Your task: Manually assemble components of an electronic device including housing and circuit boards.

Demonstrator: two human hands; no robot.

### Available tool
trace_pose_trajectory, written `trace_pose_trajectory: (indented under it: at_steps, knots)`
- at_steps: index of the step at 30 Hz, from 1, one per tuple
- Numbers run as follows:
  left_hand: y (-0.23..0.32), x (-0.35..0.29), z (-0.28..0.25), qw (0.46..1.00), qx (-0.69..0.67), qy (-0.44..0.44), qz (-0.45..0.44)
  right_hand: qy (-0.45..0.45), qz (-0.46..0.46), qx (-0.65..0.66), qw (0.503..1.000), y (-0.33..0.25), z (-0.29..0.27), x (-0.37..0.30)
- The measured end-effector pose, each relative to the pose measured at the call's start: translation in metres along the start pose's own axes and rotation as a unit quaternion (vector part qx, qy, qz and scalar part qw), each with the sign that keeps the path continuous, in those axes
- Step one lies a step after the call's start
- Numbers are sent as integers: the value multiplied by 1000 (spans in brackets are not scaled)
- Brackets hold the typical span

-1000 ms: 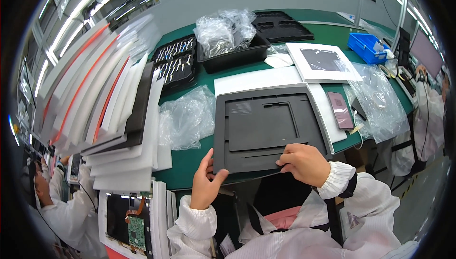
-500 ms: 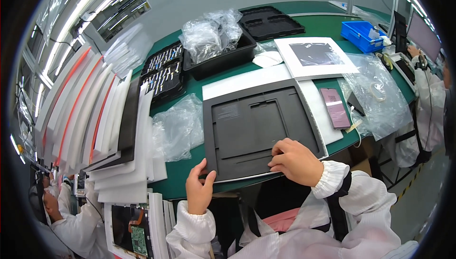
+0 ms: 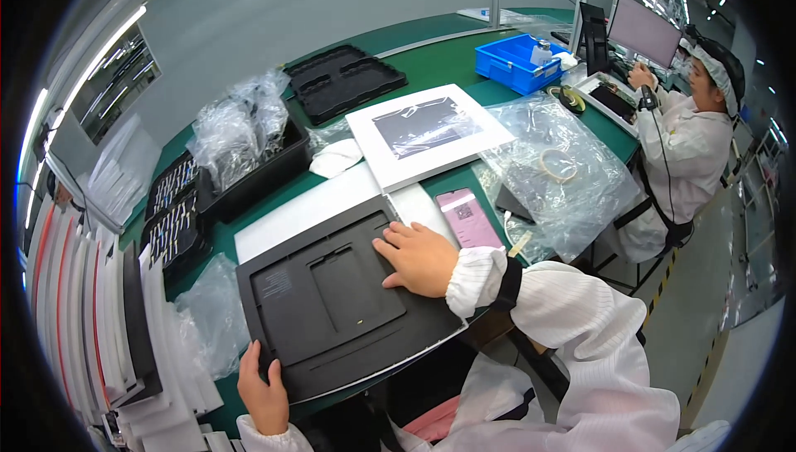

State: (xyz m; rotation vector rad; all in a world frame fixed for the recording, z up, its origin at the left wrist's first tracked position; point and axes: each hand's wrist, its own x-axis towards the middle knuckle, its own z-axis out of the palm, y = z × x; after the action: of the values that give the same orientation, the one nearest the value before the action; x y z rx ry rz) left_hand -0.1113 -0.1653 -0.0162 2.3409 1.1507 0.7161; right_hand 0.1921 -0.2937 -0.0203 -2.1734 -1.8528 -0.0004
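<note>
A black rectangular panel (image 3: 332,344) with a raised frame and a recessed middle lies on a white foam sheet (image 3: 290,224) at the table's near edge. My right hand (image 3: 419,260) rests on its right part, fingers spread and palm down. At the panel's lower left corner is my left hand (image 3: 264,390), thumb and forefinger apart beside the edge; its other fingers are partly hidden. Behind the panel sits a white frame with a dark film-covered screen (image 3: 427,127). A pink phone-shaped device (image 3: 467,218) lies right of the panel.
White and black panels (image 3: 79,311) stand stacked at left. Clear plastic bags (image 3: 211,315) lie beside them. Further back are a black bin (image 3: 257,174) of bagged parts, a black tray (image 3: 344,83) and a blue bin (image 3: 518,66). A co-worker (image 3: 684,137) sits at right.
The view has swung to the right. My right hand has gone from a pinch near the panel's lower edge to lying spread on its right part. My left hand stays by the corner.
</note>
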Motion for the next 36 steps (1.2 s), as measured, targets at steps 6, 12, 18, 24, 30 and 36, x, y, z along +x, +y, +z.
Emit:
trace_pose_trajectory:
  at_steps: [6,12,18,24,30,36]
  knots:
    - [15,0,-1,990,137,27,4,-82,3,9,997,1,-15,13]
    - [24,9,-3,980,194,-31,12,-22,-17,-12,1000,26,1,11]
    - [39,16,-8,984,162,-64,-22,-40,-30,-34,998,26,-8,14]
    - [26,16,-9,992,123,-28,-7,-53,-13,-49,997,12,-17,15]
    - [37,18,-16,990,127,-55,-32,23,-7,-50,998,9,-11,10]
    - [39,27,-23,993,79,-66,-51,-55,31,-33,997,0,-33,29]
